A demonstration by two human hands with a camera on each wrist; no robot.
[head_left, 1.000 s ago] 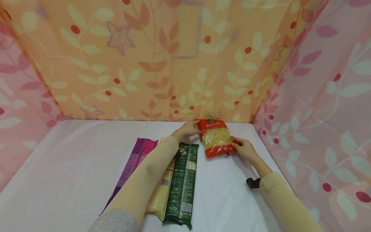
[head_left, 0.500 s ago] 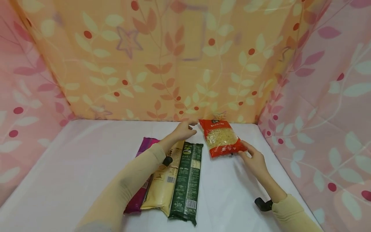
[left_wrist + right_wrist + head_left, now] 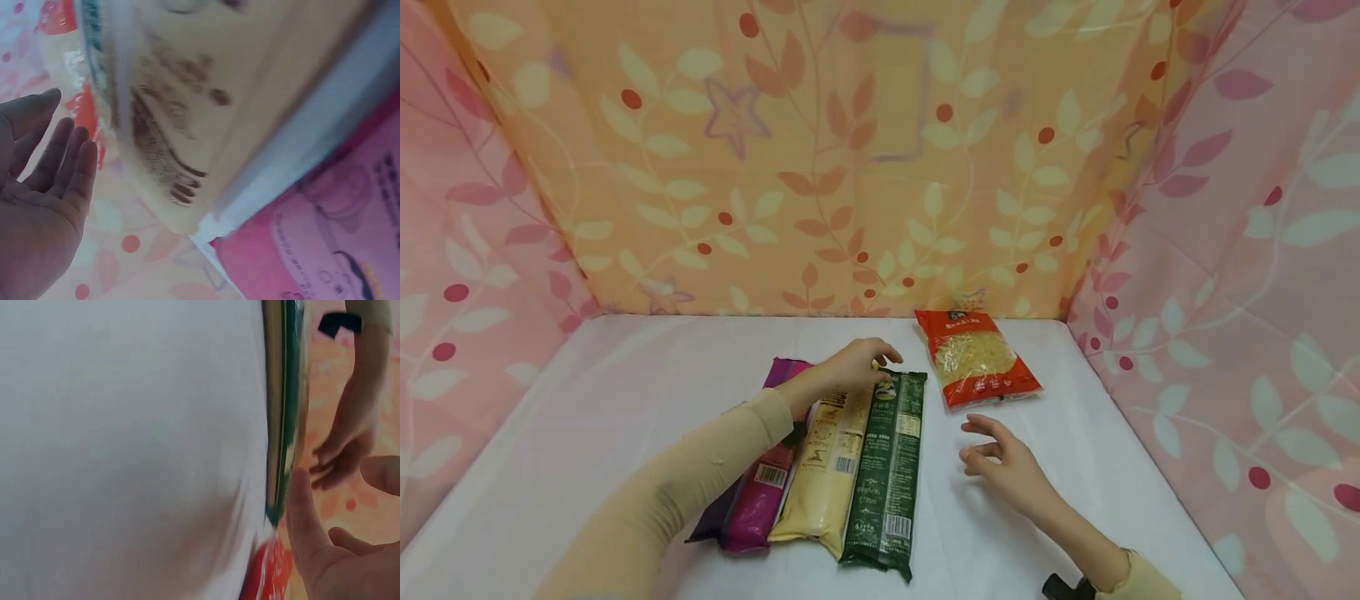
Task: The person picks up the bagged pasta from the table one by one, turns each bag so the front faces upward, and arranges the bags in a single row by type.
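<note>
My left hand (image 3: 859, 363) hovers over the top ends of the yellow pack (image 3: 820, 492) and the green spaghetti pack (image 3: 883, 475), its fingers relaxed and holding nothing. In the left wrist view that hand (image 3: 47, 187) has loosely bent fingers beside the yellow pack (image 3: 187, 112). My right hand (image 3: 1007, 467) is in the air to the right of the green pack, fingers slightly bent with nothing between them. Beyond it lies a red bag of pasta (image 3: 977, 358), which neither hand touches. A magenta and purple pack (image 3: 760, 500) lies left of the yellow one, partly under my left arm.
The packs lie side by side on a white-covered table (image 3: 587, 400). An orange patterned curtain (image 3: 820, 167) stands behind it, with pink patterned curtains (image 3: 1225, 292) at the sides. Black camera mounts (image 3: 1063, 587) sit on the wrists.
Both hands have let go of the red pasta bag. My left hand has moved left and nearer, over the packs. My right hand has drawn back from the bag, which stays at the back right.
</note>
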